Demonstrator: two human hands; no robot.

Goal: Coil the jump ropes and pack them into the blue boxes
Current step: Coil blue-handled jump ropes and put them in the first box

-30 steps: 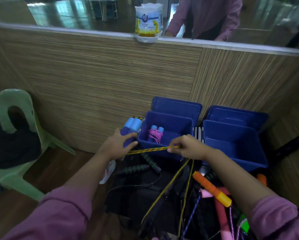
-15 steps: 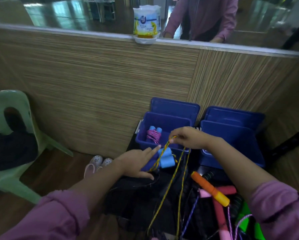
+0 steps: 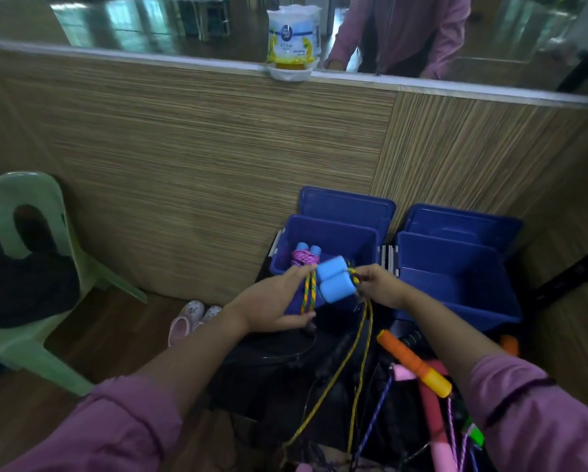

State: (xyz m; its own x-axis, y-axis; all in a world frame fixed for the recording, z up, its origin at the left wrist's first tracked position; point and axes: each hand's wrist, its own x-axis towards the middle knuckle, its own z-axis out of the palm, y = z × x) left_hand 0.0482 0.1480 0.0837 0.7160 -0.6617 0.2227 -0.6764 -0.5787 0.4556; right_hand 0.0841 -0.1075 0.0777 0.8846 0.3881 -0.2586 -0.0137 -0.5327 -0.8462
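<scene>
Mid-coil on the yellow rope point(image 3: 360, 362), just in front of the left blue box point(image 3: 333, 240). Left hand point(image 3: 275, 304) gripping the two light-blue handles point(image 3: 333, 281) from below and the left side, fingers and thumb curled round them with a couple of finished turns of rope point(image 3: 308, 294) lying across the palm. Handles side by side, long axis running from the left palm up and rightward toward the right hand point(image 3: 381, 287). Right hand just beside the free ends of the handles, pinching the rope between thumb and fingertips where it leaves them. From that pinch, two loose strands hanging down and toward the body into the dark pile of other ropes, orange handle point(image 3: 415, 362) and pink handles point(image 3: 432, 434) among them. Probably many more turns to wind, slack lying below and nearer than both hands. Left box straight ahead beyond the handles, already holding one pink coiled rope point(image 3: 304, 258); right blue box point(image 3: 456, 277) looking empty
</scene>
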